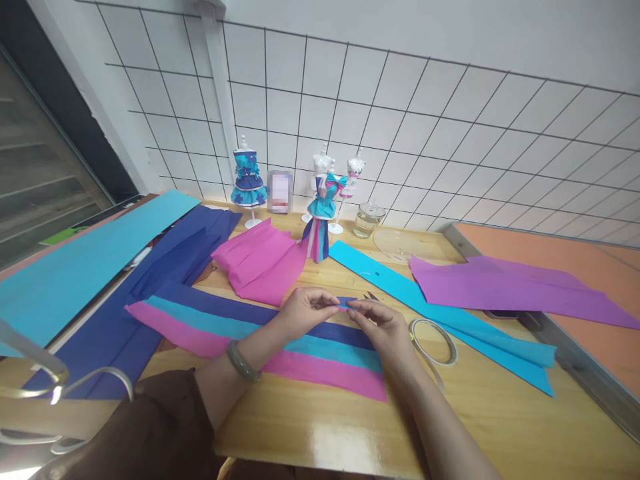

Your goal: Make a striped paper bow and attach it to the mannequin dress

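Observation:
Between my two hands is a small strip of layered crepe paper [347, 303], dark blue with a light blue and pink edge. My left hand [309, 312] pinches its left end, and my right hand [381, 324] pinches the right end. Under both wrists lies a long three-band crepe paper piece [210, 327], dark blue, light blue and pink. Right of my right hand a roll of tape [453, 348] lies flat with a loose end. Dark pointed tips, perhaps of scissors [370, 296], show just behind my right fingers.
Small dress forms [247, 177] in paper outfits stand along the wall. Nearby are a glass jar [369, 220], a pink sheet [265, 263], blue strips [400, 283], a purple sheet [520, 287] and dark blue paper [175, 267]. A metal-edged board [590, 360] borders the right side.

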The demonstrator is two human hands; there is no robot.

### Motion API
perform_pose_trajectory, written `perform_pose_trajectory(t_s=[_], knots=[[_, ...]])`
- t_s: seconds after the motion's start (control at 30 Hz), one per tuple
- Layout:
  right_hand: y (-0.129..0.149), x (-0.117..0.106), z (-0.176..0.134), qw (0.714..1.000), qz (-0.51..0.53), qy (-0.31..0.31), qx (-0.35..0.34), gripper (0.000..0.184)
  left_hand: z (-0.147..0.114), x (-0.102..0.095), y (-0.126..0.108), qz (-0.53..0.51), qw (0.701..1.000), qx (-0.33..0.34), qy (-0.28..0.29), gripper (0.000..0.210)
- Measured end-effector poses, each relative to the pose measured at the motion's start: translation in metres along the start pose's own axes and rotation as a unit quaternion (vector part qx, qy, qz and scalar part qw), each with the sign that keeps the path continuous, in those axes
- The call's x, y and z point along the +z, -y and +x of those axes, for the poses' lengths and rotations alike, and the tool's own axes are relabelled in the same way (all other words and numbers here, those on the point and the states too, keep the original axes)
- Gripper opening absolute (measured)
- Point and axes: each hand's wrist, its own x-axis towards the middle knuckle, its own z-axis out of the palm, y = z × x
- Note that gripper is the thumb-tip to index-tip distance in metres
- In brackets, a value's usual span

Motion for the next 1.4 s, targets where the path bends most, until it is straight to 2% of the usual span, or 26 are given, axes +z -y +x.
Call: perform_pose_trajectory(t_s=[0.2, 0.37, 0.7, 0.8, 0.97, 1.4], knots=[[-0.008, 0.001, 0.002, 0.998, -0.043, -0.008, -0.036, 0.023, 0.000, -0.002, 0.003, 0.044, 0.999, 0.021, -0.008, 0.028], [-0.012, 0.000, 0.004, 0.994, -0.079, -0.003, -0.074, 0.022, -0.001, -0.002, -0.002, 0.093, 0.995, 0.033, -0.023, 0.023], [-0.014, 0.000, 0.005, 0.992, -0.083, 0.001, -0.089, 0.016, -0.002, -0.004, -0.007, 0.155, 0.983, 0.096, -0.010, 0.013], [-0.013, 0.000, 0.005, 0.993, -0.078, -0.001, -0.086, 0.015, -0.002, -0.003, -0.006, 0.153, 0.984, 0.091, -0.014, 0.013], [-0.011, 0.000, 0.004, 0.997, -0.047, -0.019, -0.062, 0.013, -0.001, -0.001, -0.001, 0.091, 0.995, 0.037, -0.019, 0.018], [-0.008, 0.001, 0.002, 1.000, -0.010, -0.028, -0.006, 0.013, -0.001, -0.003, -0.005, 0.066, 0.997, 0.038, -0.011, 0.022]])
